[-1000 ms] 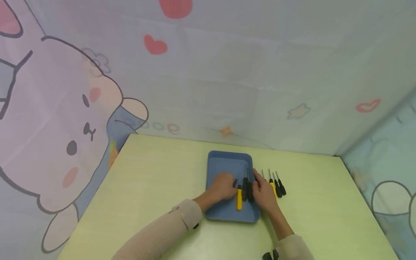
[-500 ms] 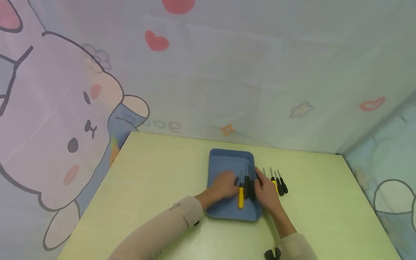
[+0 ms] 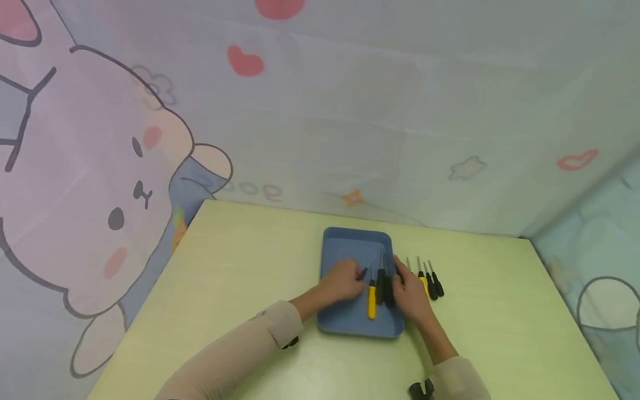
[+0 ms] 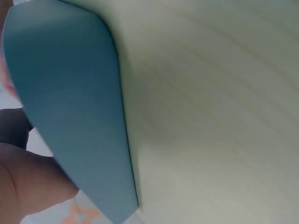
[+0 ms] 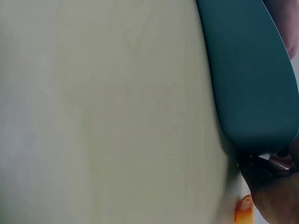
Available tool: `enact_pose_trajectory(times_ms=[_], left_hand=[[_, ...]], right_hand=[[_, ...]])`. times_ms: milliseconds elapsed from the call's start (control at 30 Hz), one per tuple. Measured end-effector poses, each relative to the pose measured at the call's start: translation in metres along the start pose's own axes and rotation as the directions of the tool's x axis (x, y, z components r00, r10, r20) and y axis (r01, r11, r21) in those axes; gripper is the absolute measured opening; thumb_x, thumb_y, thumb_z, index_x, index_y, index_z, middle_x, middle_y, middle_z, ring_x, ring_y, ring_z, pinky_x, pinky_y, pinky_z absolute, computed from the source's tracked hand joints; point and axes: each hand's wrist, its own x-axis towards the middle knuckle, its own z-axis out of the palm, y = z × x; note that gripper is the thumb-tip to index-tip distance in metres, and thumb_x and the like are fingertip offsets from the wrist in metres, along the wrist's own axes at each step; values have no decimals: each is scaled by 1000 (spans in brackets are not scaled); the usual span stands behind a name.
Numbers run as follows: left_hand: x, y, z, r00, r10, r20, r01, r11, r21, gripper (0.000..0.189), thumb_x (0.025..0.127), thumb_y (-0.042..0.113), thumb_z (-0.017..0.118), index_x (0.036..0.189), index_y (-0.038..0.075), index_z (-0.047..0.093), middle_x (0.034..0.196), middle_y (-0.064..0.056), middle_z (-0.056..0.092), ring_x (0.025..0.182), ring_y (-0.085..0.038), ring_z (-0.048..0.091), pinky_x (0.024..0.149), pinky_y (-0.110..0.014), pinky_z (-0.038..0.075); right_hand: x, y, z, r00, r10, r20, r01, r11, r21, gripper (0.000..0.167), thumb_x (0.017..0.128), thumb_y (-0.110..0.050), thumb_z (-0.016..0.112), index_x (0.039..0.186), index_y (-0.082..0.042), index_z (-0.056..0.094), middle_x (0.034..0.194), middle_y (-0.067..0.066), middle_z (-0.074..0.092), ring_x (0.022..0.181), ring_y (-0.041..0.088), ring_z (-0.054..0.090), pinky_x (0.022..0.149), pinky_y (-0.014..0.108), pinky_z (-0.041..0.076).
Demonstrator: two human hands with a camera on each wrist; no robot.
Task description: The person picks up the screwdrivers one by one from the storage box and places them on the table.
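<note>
- While the right hand (image 3: 411, 293) grips the right wall of the blue tray (image 3: 345, 321), thumb apparently on the inner side, the left hand (image 3: 342, 280) is inside it, fingertips pinching a small black-handled screwdriver (image 3: 363, 274).
- Two larger black-handled screwdrivers (image 3: 380, 287) and a yellow-handled screwdriver (image 3: 371, 303) lie in the tray toward its right side, shafts pointing to the far end.
- On the table (image 3: 260, 255), just right of the tray, a row of other screwdrivers (image 3: 432, 290) lies roughly parallel; the right hand hides part of it.
- The step in hand appears to be lining up the tools in the tray, since the small one slants against its neighbours.
- Next, the move seems to call for turning that handle parallel, laying it beside the yellow one and loosening the fingers, with the right hand bracing the tray so nothing slides.
</note>
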Motion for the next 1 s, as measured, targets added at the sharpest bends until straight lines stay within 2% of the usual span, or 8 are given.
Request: enact_pose_trajectory(times_ms=[67, 167, 267, 400, 533, 667, 900, 1000], left_hand=[[-3, -1, -6, 1000, 8, -4, -8, 1000, -5, 12, 93, 13, 73, 94, 3, 67, 81, -2, 61, 67, -12, 51, 58, -26, 45], [-6, -2, -15, 1000, 25, -14, -25, 1000, 5, 23, 95, 13, 72, 113, 0, 69, 101, -8, 69, 84, -16, 60, 75, -33, 56], [-8, -2, -24, 999, 42, -26, -42, 999, 27, 22, 97, 13, 70, 116, 1, 68, 108, -11, 70, 92, -20, 63, 82, -37, 58], [-9, 1, -36, 997, 65, -48, -64, 998, 29, 23, 99, 12, 65, 119, 0, 66, 113, -13, 69, 99, -24, 66, 86, -40, 58], [-13, 1, -46, 993, 84, -89, -85, 996, -17, 26, 99, 11, 63, 122, -2, 64, 116, -15, 68, 103, -27, 66, 88, -42, 58], [-17, -4, -54, 988, 78, -131, -83, 996, -38, 27, 97, 10, 63, 121, -3, 65, 112, -14, 67, 100, -26, 65, 87, -41, 58], [-27, -13, -72, 978, 90, -187, -109, 990, -90, 27, 96, 9, 66, 119, -5, 67, 105, -11, 67, 95, -22, 65, 83, -38, 58], [-32, -19, -77, 974, 85, -209, -114, 985, -129, 27, 96, 10, 68, 119, -4, 66, 103, -10, 66, 92, -20, 65, 82, -36, 58]], right_hand=[[0, 0, 0, 1000, 1, -2, -1, 1000, 3, 53, 108, -5, 45, 160, 5, 40, 157, 28, 48, 142, 45, 50, 113, 62, 44], [0, 3, 0, 1000, 5, -5, -5, 1000, 2, 53, 108, -5, 45, 160, 4, 40, 157, 27, 49, 142, 44, 51, 114, 61, 44], [1, 5, 0, 1000, 7, 0, -7, 1000, 11, 54, 108, -5, 45, 161, 2, 40, 158, 26, 48, 139, 42, 53, 114, 60, 45], [1, 5, -1, 1000, 18, 3, -18, 1000, 19, 54, 108, -6, 45, 162, 1, 39, 159, 25, 48, 135, 40, 56, 113, 59, 45], [1, 7, -2, 1000, 22, 3, -22, 1000, 16, 54, 108, -7, 45, 162, 0, 39, 159, 24, 48, 123, 37, 59, 105, 55, 48], [1, 7, 0, 1000, 22, 10, -22, 1000, 8, 54, 109, -7, 46, 162, -1, 40, 159, 23, 49, 113, 35, 58, 95, 50, 48], [1, 5, 1, 1000, 17, -11, -17, 1000, 26, 53, 108, -6, 47, 161, 0, 41, 158, 23, 50, 117, 34, 59, 99, 51, 49], [0, 4, 1, 1000, 15, -24, -15, 1000, 13, 53, 108, -6, 47, 161, -1, 42, 157, 23, 51, 111, 35, 60, 95, 50, 50]])
